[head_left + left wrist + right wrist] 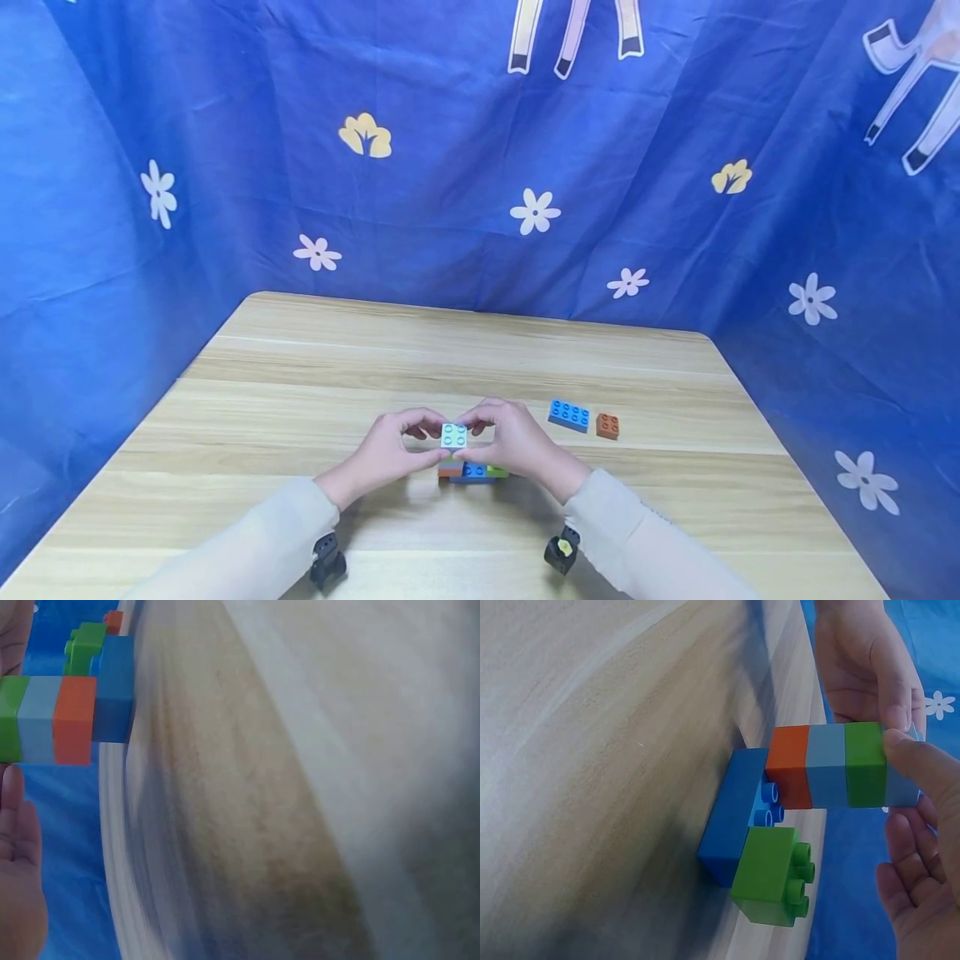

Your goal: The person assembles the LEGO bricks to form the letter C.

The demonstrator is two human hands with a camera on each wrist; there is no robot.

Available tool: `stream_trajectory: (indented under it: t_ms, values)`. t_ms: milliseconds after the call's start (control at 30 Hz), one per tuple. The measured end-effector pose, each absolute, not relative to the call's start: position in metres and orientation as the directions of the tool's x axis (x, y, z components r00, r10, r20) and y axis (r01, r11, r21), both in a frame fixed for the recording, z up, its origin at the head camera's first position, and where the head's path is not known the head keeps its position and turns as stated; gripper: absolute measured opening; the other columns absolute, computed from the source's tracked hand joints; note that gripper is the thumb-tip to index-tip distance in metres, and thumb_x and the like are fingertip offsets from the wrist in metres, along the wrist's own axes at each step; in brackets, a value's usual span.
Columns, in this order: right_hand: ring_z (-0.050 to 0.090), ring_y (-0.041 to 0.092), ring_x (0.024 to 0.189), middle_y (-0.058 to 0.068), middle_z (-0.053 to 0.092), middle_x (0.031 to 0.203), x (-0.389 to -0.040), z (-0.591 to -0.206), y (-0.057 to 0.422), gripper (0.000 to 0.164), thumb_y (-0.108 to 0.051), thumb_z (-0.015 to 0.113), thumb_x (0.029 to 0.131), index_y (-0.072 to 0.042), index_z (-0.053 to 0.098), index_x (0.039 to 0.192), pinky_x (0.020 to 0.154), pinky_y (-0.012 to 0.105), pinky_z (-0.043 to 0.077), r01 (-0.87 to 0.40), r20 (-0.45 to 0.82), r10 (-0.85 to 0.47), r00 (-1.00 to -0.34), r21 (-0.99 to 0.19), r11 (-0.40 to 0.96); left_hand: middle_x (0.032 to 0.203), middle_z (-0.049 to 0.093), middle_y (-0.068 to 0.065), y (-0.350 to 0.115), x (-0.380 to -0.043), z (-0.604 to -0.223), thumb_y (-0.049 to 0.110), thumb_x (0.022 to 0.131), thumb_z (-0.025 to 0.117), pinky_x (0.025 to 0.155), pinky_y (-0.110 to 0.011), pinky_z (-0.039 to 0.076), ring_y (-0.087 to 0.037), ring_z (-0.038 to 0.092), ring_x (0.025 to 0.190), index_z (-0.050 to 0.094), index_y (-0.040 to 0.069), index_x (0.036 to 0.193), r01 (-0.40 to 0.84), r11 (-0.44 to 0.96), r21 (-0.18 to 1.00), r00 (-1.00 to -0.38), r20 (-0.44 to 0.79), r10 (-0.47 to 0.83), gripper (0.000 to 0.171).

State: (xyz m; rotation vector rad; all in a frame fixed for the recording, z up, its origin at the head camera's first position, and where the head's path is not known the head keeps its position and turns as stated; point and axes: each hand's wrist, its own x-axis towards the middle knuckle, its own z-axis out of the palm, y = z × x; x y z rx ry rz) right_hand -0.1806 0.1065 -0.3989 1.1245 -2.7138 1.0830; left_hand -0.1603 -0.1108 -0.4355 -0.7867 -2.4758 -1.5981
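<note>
Left hand [386,452]: curls about the pale blue top block [453,436], thumb on the near side, fingers behind; exact fingertip contact partly hidden.
Right hand [519,440]: pinches the same block from the opposite side, thumb on the near face.
Stack [49,720]: upright beneath the pale blue top block; downward, a green block [865,765], a light blue block [826,766], an orange block [788,766].
Handling: probably light, stiff, smooth, hardly fragile; best gripped by opposite walls, studs left free.
Blue base brick [731,806]: on the tabletop [300,375], under the orange block; carries a green brick [763,866] toward the right end, bare studs between.
Right wrist view: reveals layer order, mostly covered by hands in the head view.
Head view: adds a loose blue brick [569,415], absent from the right wrist view, just beside a small orange brick [607,426], well apart from the stack.
Curtain [450,167]: blue, flowered, beyond the tabletop.
</note>
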Motion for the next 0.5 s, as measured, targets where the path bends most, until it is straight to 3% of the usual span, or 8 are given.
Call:
stream_trajectory:
  t_ms: [300,500]
  values:
    - [0.057,0.009,0.087,-0.009,0.061,0.097,-0.179,-0.413,0.110,0.036,-0.023,0.081,0.077,-0.012,0.068,0.108,0.080,0.026,0.051,-0.646,0.316,-0.619,-0.719,-0.633,0.426,0.098,0.067,-0.001,-0.108,-0.156,-0.440,0.016,0.077,0.080,0.081,-0.041,0.053,-0.025,0.062,0.089,0.067,0.007,0.104,0.469,0.334,0.818,-0.867,0.354,0.351,0.031]
    - [0.058,0.009,0.094,-0.008,0.061,0.107,-0.180,-0.423,0.119,0.046,-0.028,0.080,0.078,-0.014,0.063,0.118,0.082,0.030,0.051,-0.637,0.316,-0.622,-0.716,-0.659,0.399,0.096,0.067,0.002,-0.108,-0.156,-0.442,0.020,0.078,0.080,0.081,-0.039,0.053,-0.022,0.062,0.088,0.067,0.008,0.103,0.479,0.356,0.802,-0.864,0.361,0.350,0.031]
